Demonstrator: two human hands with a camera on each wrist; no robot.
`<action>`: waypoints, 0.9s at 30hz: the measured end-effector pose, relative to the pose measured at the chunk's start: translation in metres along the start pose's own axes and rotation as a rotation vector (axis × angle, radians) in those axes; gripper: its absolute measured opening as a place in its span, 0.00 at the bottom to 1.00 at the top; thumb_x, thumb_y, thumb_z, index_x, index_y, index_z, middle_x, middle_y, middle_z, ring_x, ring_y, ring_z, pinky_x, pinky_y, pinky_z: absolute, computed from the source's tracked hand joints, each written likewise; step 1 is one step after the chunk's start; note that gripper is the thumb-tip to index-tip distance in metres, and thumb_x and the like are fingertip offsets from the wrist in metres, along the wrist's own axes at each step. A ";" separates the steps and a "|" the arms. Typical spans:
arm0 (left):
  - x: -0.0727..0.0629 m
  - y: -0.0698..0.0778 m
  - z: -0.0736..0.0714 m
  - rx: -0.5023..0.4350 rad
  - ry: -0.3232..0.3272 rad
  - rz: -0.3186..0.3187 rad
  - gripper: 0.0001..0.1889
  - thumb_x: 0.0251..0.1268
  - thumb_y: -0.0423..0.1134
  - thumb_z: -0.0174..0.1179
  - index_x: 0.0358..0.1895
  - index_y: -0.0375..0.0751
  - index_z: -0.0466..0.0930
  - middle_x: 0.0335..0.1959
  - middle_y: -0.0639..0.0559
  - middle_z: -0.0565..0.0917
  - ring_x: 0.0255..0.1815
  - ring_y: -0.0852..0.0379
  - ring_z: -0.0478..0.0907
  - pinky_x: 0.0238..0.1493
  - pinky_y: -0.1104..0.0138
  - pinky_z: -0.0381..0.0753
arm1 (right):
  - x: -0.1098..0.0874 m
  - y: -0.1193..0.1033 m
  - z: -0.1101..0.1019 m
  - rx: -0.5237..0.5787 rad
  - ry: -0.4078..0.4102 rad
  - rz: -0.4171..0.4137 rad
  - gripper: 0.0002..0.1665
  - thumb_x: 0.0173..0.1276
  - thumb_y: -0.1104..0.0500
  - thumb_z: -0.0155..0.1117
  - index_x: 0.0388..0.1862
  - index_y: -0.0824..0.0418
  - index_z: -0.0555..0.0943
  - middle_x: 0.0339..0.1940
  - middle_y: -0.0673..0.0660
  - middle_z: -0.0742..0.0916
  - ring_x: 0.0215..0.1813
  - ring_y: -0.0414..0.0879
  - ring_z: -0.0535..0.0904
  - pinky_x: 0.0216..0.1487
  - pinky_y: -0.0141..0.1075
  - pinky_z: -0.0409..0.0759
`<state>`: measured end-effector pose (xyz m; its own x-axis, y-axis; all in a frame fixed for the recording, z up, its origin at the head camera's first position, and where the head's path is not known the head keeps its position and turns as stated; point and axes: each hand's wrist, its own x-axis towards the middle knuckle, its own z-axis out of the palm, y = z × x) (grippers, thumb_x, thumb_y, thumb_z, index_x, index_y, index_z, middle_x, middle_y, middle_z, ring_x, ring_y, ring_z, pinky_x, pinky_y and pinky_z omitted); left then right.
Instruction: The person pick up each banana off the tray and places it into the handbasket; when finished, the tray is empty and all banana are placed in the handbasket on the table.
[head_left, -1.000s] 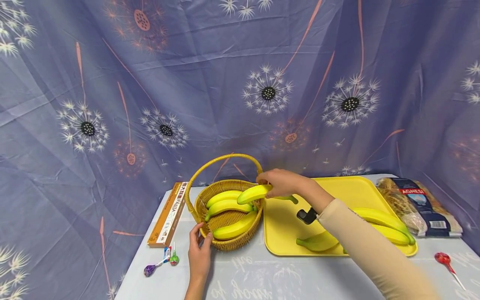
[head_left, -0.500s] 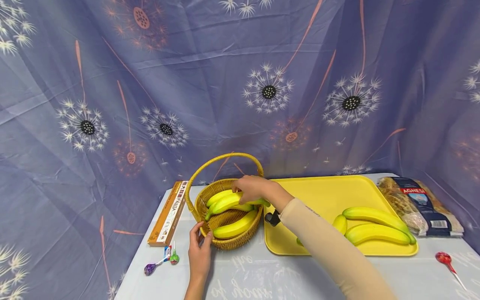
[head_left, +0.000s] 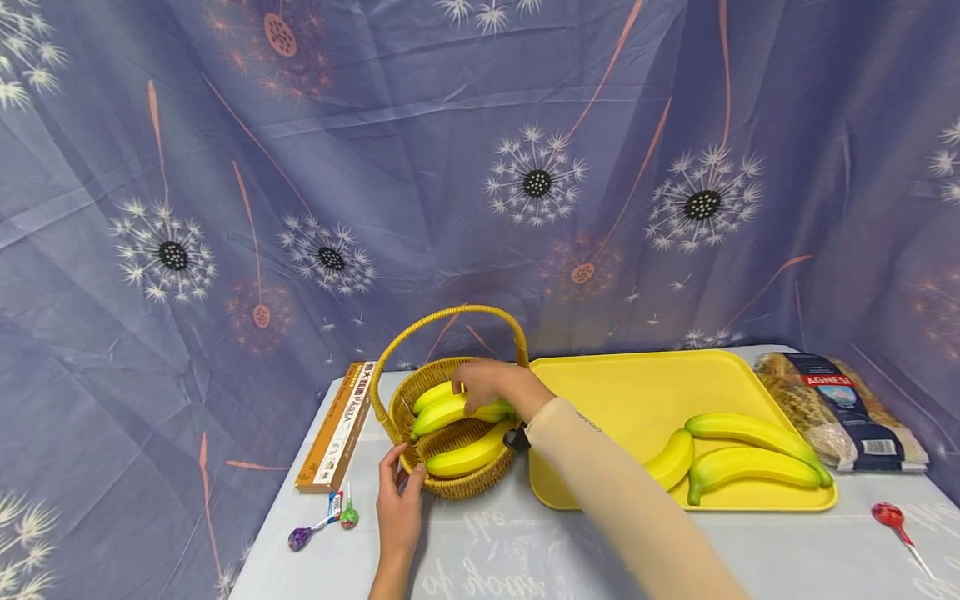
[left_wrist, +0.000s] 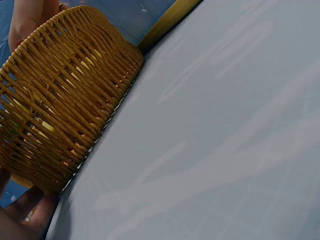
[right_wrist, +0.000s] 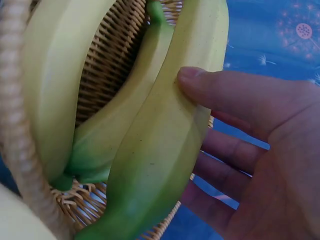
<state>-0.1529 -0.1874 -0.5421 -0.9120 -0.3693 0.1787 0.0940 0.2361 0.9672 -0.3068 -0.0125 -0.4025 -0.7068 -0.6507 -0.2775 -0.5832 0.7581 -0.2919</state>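
Head view forward and down from above, wrist views close-up, basket common to all

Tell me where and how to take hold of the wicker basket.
The wicker basket is probably best gripped at the crown of its handle, from above: the slim arch rises over the bananas, its top clear of the left hand at the basket's near side and the right hand lower down.

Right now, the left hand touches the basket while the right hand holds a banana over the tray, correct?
No: the right hand holds the banana at the basket, not over the tray, as the head view shows. The left hand does touch the basket.
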 end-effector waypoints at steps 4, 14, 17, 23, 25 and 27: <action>0.001 0.000 -0.001 0.008 -0.002 -0.005 0.21 0.69 0.39 0.58 0.64 0.51 0.68 0.67 0.52 0.67 0.67 0.48 0.64 0.67 0.53 0.65 | 0.006 -0.007 0.006 -0.013 -0.010 0.000 0.24 0.61 0.51 0.70 0.56 0.52 0.79 0.53 0.46 0.80 0.53 0.43 0.76 0.49 0.36 0.78; 0.000 0.003 0.000 0.010 0.001 -0.013 0.22 0.69 0.40 0.58 0.63 0.51 0.67 0.67 0.52 0.67 0.68 0.52 0.62 0.67 0.54 0.64 | 0.012 -0.020 0.021 0.037 -0.022 0.076 0.08 0.60 0.59 0.69 0.40 0.53 0.84 0.38 0.47 0.82 0.35 0.42 0.76 0.31 0.34 0.75; 0.000 0.002 0.001 0.001 0.001 -0.021 0.21 0.68 0.40 0.58 0.63 0.53 0.68 0.67 0.53 0.67 0.67 0.50 0.64 0.66 0.55 0.65 | 0.014 -0.020 0.024 0.041 -0.024 0.089 0.04 0.62 0.61 0.67 0.33 0.51 0.82 0.31 0.47 0.80 0.28 0.42 0.70 0.25 0.34 0.68; 0.000 0.002 0.000 0.011 0.008 -0.027 0.21 0.68 0.40 0.59 0.62 0.53 0.68 0.66 0.53 0.68 0.67 0.51 0.64 0.66 0.54 0.65 | 0.014 -0.021 0.031 0.041 -0.096 0.123 0.06 0.64 0.56 0.66 0.28 0.53 0.81 0.24 0.48 0.76 0.24 0.41 0.66 0.24 0.34 0.65; 0.000 0.002 0.000 0.018 0.009 -0.030 0.21 0.68 0.40 0.59 0.62 0.53 0.68 0.66 0.53 0.68 0.67 0.51 0.64 0.67 0.54 0.64 | 0.013 -0.021 0.033 0.039 -0.109 0.130 0.06 0.64 0.54 0.67 0.30 0.53 0.81 0.25 0.47 0.77 0.26 0.41 0.69 0.25 0.34 0.68; 0.000 0.001 0.000 0.017 0.006 -0.034 0.21 0.68 0.40 0.58 0.62 0.53 0.67 0.66 0.53 0.68 0.68 0.50 0.63 0.67 0.53 0.64 | 0.012 -0.022 0.035 0.023 -0.099 0.129 0.06 0.63 0.53 0.69 0.31 0.52 0.81 0.28 0.46 0.79 0.28 0.41 0.72 0.27 0.35 0.72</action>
<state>-0.1534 -0.1869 -0.5408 -0.9119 -0.3831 0.1473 0.0562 0.2391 0.9694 -0.2886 -0.0384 -0.4310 -0.7315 -0.5501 -0.4029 -0.4800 0.8351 -0.2686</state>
